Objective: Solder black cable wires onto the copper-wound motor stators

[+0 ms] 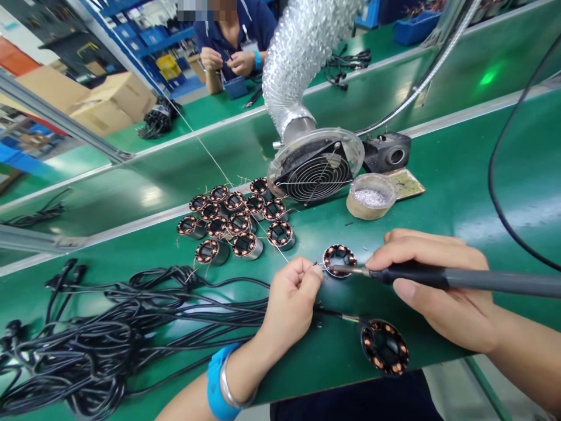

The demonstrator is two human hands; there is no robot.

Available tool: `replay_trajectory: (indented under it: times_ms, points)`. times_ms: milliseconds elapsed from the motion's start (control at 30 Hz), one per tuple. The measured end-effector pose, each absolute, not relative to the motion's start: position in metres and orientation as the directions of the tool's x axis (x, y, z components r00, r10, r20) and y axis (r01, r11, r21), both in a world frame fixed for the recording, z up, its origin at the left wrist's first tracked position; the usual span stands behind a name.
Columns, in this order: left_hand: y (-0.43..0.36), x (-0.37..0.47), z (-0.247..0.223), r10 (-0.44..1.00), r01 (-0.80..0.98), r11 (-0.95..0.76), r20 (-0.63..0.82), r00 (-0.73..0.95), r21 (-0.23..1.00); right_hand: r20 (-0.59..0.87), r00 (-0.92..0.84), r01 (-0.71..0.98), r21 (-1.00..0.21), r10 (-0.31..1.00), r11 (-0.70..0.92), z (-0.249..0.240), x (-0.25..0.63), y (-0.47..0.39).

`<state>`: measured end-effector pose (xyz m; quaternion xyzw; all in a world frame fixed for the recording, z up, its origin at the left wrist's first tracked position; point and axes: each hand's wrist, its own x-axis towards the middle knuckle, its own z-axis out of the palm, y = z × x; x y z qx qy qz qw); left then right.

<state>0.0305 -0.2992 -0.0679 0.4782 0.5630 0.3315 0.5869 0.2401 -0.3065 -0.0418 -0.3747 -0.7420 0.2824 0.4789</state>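
Observation:
My right hand grips a soldering iron, its tip over the near left rim of a motor stator with copper windings. Beside that rim my left hand is closed in a pinch on a thin solder wire, which runs down from the upper left. A short dark bit shows at those fingertips, too small to name. Close to the table's front edge, a second stator lies tilted with a black cable's coloured leads at it. My left wrist partly hides the black cables.
Several stators stand grouped further back. A fume extractor fan with a silver duct stands behind a tub of silvery bits and a black holder. A black cord hangs at right. A co-worker sits opposite.

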Motion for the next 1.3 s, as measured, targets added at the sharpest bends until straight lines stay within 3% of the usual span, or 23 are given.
replay_trajectory:
  times_ms: [333,633,800,900,1000,1067,1200,1300]
  points:
    - [-0.300,0.031,-0.067,0.934,0.168,0.294,-0.320,0.161,0.941,0.547,-0.285,0.267,-0.744,0.787,0.613,-0.037,0.235,-0.313]
    - [-0.301,0.030,-0.065,0.933,0.200,0.284,-0.318,0.166,0.938,0.621,-0.370,0.315,-0.615,0.690,0.723,-0.039,0.229,-0.317]
    - [-0.301,0.030,-0.066,0.936,0.213,0.273,-0.311,0.167,0.938,0.643,-0.330,0.316,-0.615,0.691,0.723,-0.034,0.232,-0.318]
    - [-0.301,0.030,-0.067,0.937,0.197,0.272,-0.306,0.169,0.942,0.681,-0.263,0.411,-0.563,0.684,0.717,-0.032,0.235,-0.314]
    - [-0.301,0.030,-0.069,0.936,0.175,0.274,-0.303,0.177,0.946,0.746,-0.196,0.629,-0.402,0.636,0.666,-0.033,0.239,-0.305]
    - [-0.300,0.029,-0.069,0.936,0.169,0.275,-0.304,0.176,0.946,0.712,-0.197,0.785,-0.297,0.674,0.544,-0.036,0.243,-0.299]
    - [-0.300,0.029,-0.068,0.937,0.171,0.276,-0.305,0.173,0.946,0.436,-0.303,0.905,-0.146,0.847,0.399,-0.043,0.252,-0.292]
    - [-0.301,0.029,-0.068,0.937,0.174,0.275,-0.304,0.174,0.946,0.425,-0.294,0.890,-0.206,0.856,0.408,-0.046,0.254,-0.293]
